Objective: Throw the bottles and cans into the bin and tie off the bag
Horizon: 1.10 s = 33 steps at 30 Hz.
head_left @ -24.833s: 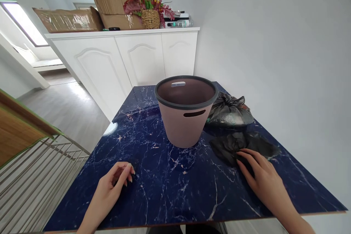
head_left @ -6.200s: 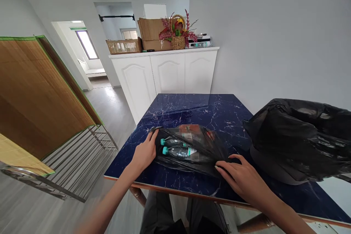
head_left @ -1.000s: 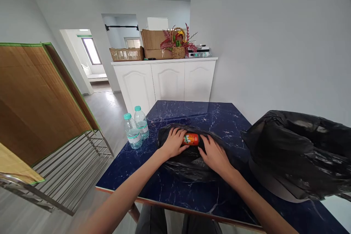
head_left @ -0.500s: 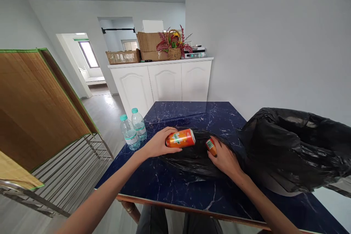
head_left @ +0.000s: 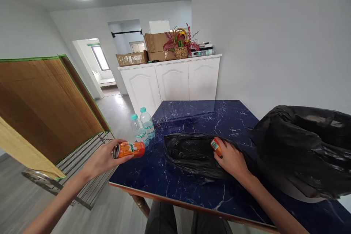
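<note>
My left hand (head_left: 105, 157) is closed round an orange soda can (head_left: 132, 149), tilted onto its side in the air by the table's left edge. The can partly covers the lower part of a water bottle. In my right hand (head_left: 230, 159) is a second orange can (head_left: 216, 147), mostly covered by the fingers, with its barcode showing. This hand rests over the right part of a flat black plastic bag (head_left: 189, 153) on the table. Two clear water bottles with teal caps, a nearer bottle (head_left: 139, 131) and a farther bottle (head_left: 148, 123), stand at the table's left edge.
The dark blue marble-patterned table (head_left: 189, 193) spreads before me. A bin lined with a black bag (head_left: 296, 157) stands at its right. To the left is a metal rack (head_left: 87, 175) with bamboo mats (head_left: 49, 102). Behind is a white cabinet (head_left: 175, 84) with boxes and a flower basket (head_left: 181, 52).
My left hand has carried its can left, from over the black bag to beside the bottles. My right hand keeps its can over the bag. The view has shifted slightly left.
</note>
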{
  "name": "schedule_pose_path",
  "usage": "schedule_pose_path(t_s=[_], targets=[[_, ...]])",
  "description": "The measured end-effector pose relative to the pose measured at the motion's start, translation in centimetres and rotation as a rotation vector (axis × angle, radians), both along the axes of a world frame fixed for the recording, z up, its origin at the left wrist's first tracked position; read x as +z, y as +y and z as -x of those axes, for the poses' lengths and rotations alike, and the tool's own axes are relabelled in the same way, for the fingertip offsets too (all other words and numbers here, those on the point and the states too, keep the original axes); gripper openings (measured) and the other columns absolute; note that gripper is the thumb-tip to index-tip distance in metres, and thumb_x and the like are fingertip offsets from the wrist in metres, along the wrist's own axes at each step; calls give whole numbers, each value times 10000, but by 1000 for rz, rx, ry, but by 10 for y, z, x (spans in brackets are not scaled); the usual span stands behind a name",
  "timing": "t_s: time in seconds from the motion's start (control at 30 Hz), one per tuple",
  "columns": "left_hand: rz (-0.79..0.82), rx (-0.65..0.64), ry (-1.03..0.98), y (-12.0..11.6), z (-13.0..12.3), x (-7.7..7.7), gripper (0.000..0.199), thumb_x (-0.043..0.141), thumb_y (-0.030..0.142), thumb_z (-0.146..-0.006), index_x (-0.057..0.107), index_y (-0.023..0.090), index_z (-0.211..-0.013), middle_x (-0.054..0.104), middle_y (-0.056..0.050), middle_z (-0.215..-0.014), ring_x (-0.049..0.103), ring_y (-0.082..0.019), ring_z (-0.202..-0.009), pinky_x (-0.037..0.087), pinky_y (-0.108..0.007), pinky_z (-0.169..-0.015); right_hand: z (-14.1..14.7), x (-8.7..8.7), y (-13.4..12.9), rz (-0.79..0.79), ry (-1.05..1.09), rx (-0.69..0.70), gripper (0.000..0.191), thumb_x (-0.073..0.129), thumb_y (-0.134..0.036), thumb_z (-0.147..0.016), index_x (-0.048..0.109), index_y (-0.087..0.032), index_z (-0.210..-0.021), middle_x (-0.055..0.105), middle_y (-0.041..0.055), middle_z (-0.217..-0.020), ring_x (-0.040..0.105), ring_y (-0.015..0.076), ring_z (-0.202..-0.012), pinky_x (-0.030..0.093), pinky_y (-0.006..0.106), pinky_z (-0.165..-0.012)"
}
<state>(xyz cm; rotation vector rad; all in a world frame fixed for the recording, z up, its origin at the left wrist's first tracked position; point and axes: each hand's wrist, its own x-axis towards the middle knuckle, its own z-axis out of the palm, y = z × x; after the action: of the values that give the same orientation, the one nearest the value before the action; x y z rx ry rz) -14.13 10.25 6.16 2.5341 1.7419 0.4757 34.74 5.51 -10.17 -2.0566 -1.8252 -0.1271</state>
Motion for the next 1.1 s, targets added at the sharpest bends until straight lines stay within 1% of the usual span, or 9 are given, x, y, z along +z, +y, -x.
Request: schedule_pose_path(t_s=[0.07,0.13,0.27,0.33,0.4,0.57,0.8,1.0,1.1], targets=[[35,104,56,7,5,-4,760,674,809,-768,667,209,-1235,777,-54,-936,734,-279,-800,522,-341,-727,0,-2,1,-6,-15,8,583,603,-287,-991,472,-228,-1555,706,138,-1341,722,313,-1107,571,379,-838],[72,190,75,16,4,-10,877,666,847,-717,624,183,-1289,772,-67,-909,739,-305,-782,516,-363,-710,0,-2,1,-5,-27,13,568,597,-296,-996,470,-217,-1544,704,146,-1339,720,320,-1112,567,385,-851],[120,250,33,35,-4,-22,1024,702,846,-640,527,148,-1368,752,-177,-1211,759,-352,-985,531,-389,-821,-3,3,-3,15,-22,34,569,601,-381,-1006,466,-136,-1502,689,191,-1351,709,341,-1140,552,407,-917],[135,275,53,41,-9,-25,1052,698,833,-662,474,136,-1416,742,-190,-1247,748,-367,-1051,524,-395,-856,-5,7,-8,39,-31,41,581,600,-420,-1007,467,-112,-1482,689,210,-1330,712,352,-1125,549,418,-918],[134,306,91,43,-12,-27,1074,696,820,-681,428,130,-1459,762,-175,-1194,745,-381,-1052,513,-402,-854,-7,9,-13,66,-55,33,575,609,-430,-999,480,-115,-1463,696,219,-1292,714,365,-1105,547,430,-905],[111,335,100,38,-17,-31,1090,655,849,-723,371,154,-1514,780,-160,-1110,744,-399,-1061,486,-392,-793,-10,9,-22,96,-110,-6,586,671,-415,-961,514,-139,-1453,679,240,-1299,700,393,-1144,545,450,-901],[42,360,180,32,-19,-28,1017,677,804,-736,432,167,-1491,791,-136,-962,750,-451,-1023,490,-424,-806,-8,14,-26,188,15,10,607,620,-392,-998,468,-158,-1538,680,193,-1358,722,352,-1130,558,386,-807],[66,345,181,35,-21,-31,1034,677,800,-746,403,162,-1512,789,-151,-1015,740,-480,-1048,520,-465,-819,-9,15,-28,126,49,2,607,596,-518,-1010,537,-143,-1484,706,191,-1301,702,363,-1164,555,396,-851],[64,356,96,26,-16,-29,1153,770,792,-644,401,134,-1516,724,-230,-1240,689,-525,-1156,531,-505,-885,-10,13,-27,122,68,-3,602,606,-502,-997,550,-144,-1478,713,185,-1271,703,358,-1156,554,402,-854]])
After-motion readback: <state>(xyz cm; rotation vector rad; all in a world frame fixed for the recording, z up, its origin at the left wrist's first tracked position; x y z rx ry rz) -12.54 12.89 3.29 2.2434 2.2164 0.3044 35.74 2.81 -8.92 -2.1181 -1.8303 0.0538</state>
